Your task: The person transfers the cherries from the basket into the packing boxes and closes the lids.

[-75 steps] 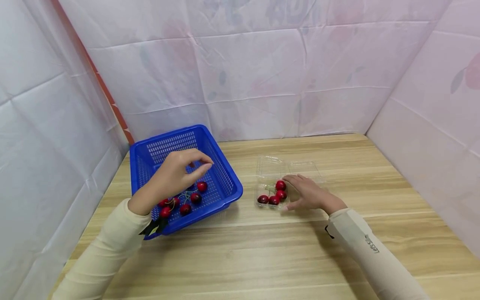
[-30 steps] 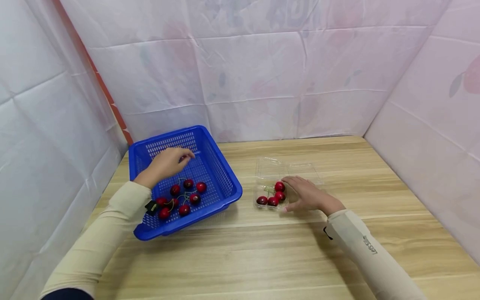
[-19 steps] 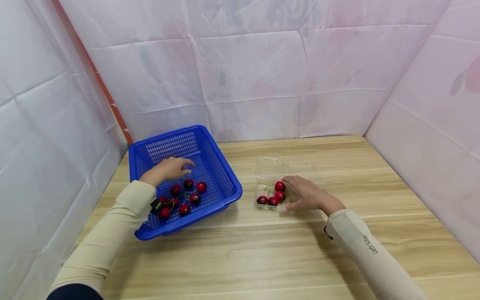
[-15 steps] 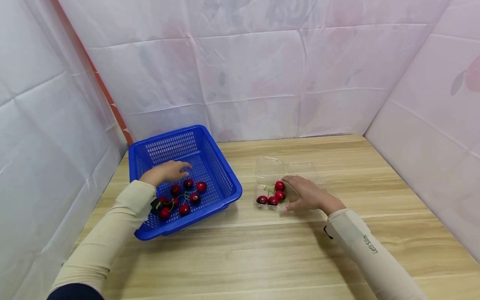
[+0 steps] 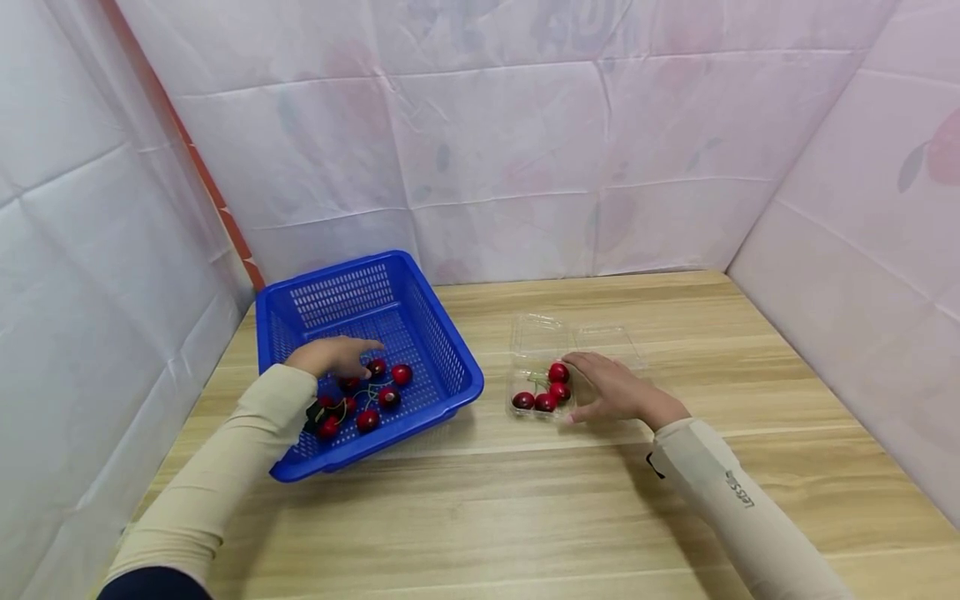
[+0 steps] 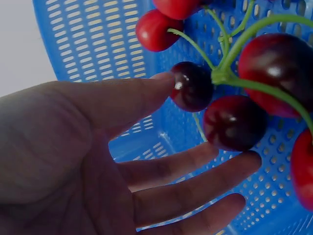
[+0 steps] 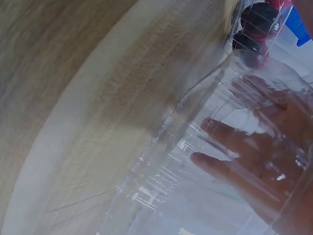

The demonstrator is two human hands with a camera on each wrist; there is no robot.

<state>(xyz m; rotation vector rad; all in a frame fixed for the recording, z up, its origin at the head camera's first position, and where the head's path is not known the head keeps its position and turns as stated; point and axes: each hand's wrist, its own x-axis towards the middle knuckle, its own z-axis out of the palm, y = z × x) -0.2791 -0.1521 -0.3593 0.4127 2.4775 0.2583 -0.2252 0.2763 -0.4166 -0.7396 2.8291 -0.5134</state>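
Observation:
In the head view, my left hand (image 5: 333,357) reaches down into a blue perforated basket (image 5: 467,390) at the left, over several red cherries (image 5: 367,420) with green stems. Seen from the left wrist, the thumb tip is right at a dark cherry (image 6: 193,87), with the other fingers spread beneath another dark cherry (image 6: 234,122). My right hand (image 5: 611,387) rests against the right side of a clear plastic clamshell box (image 5: 542,335) with its lid raised. Several cherries (image 5: 558,372) lie inside it. Through the plastic, the right wrist view shows fairly straight fingers (image 7: 220,164).
A light wood-grain table (image 5: 480,508) carries both containers, the box to the right of the basket. White printed cloth (image 5: 510,167) hangs behind the table and at both sides. The basket's raised walls surround the left hand.
My left hand first drew back over the basket, then lowered toward the nearer cherries, now overlapping some of them. The right hand stays at the box.

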